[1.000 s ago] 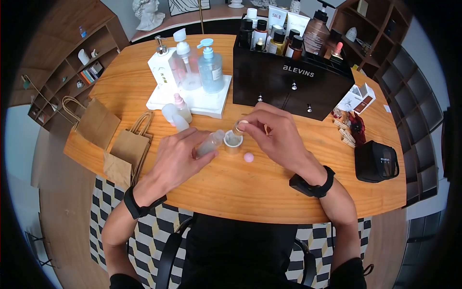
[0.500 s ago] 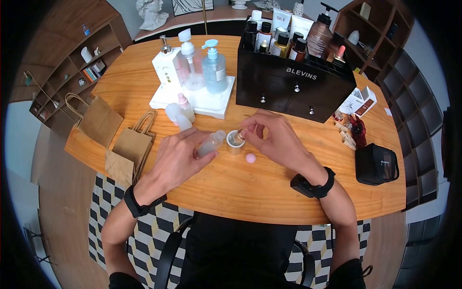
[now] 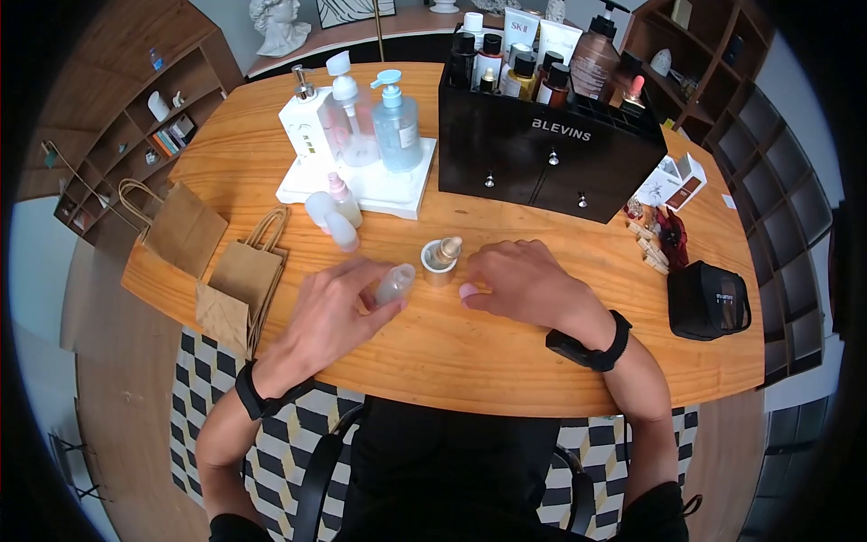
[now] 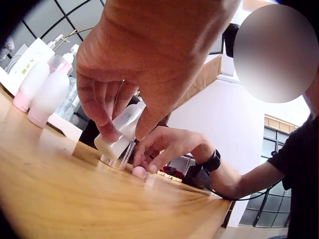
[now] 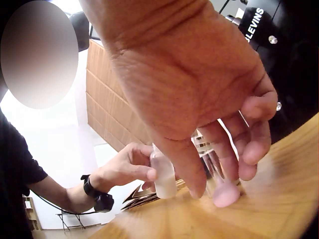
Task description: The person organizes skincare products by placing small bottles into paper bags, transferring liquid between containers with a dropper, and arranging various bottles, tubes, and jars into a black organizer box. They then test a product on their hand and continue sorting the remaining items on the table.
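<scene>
My left hand (image 3: 330,307) grips a small translucent bottle (image 3: 395,285), tilted, with its neck end uncovered. To its right stands a small cup (image 3: 439,275) with a white rim and a clear, gold-toned body. A little gold-toned piece (image 3: 447,249) leans inside the cup and sticks up over the rim. My right hand (image 3: 524,282) reaches down beside the cup, thumb and fingers spread around a small pink rounded cap (image 5: 227,194) on the table. In the left wrist view, the right fingertips are right at the pink cap (image 4: 140,172).
Two soft bottles (image 3: 341,231) and a pink-topped bottle (image 3: 344,200) stand before a white tray (image 3: 388,202) of pump bottles. A black drawer box (image 3: 542,163) full of cosmetics stands behind. Paper bags (image 3: 237,289) lie left; a black pouch (image 3: 707,300) sits right.
My right hand lowered the gold-toned piece into the cup and let it go, then moved down to the pink cap. My left hand still holds the bottle, tilted slightly differently.
</scene>
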Action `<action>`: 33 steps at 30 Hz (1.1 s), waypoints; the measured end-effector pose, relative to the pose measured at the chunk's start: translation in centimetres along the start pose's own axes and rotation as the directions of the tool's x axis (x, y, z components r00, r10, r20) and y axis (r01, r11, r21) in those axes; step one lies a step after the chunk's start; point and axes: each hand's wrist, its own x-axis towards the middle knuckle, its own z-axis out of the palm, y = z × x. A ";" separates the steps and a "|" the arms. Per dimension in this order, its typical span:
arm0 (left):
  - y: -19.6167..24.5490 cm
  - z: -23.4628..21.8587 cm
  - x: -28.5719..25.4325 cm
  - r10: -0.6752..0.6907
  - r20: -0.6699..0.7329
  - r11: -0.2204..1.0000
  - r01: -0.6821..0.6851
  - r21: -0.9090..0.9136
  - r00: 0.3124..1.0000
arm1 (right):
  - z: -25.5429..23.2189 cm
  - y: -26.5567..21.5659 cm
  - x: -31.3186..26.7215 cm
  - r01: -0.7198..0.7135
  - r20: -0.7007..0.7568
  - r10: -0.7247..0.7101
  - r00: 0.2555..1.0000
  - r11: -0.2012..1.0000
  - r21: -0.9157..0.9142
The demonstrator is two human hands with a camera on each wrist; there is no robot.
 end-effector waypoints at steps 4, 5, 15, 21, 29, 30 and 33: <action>-0.6 0.0 -0.2 -0.080 0.018 0.989 0.081 -0.122 0.997 | 0.6 0.1 0.4 0.025 0.021 -0.026 0.999 0.999 0.047; -0.7 -0.1 -0.2 -0.118 0.048 0.978 0.124 -0.168 0.992 | 0.5 0.0 0.5 0.025 0.023 -0.026 0.999 0.999 0.039; -1.8 -1.0 0.1 -0.222 0.156 0.716 0.269 -0.644 0.962 | -2.9 -1.6 -0.9 0.125 0.056 -0.134 0.989 0.981 0.152; -2.1 -1.2 0.1 -0.199 0.181 0.709 0.269 -0.651 0.963 | -4.4 -2.6 -1.3 0.352 -0.199 -0.297 0.934 0.863 0.363; 0.7 -0.1 -1.2 0.206 -0.119 0.973 -0.216 -0.082 0.971 | -2.5 -3.3 -0.5 0.536 -0.477 -0.372 0.796 0.800 0.269; 0.8 0.1 -1.3 0.202 -0.122 0.974 -0.213 -0.083 0.972 | -2.3 -3.3 -0.5 0.537 -0.474 -0.375 0.797 0.799 0.270; 0.6 0.6 -1.4 0.291 -0.140 0.956 -0.295 -0.009 0.947 | -1.4 -3.2 -0.3 0.595 -0.455 -0.451 0.768 0.766 0.245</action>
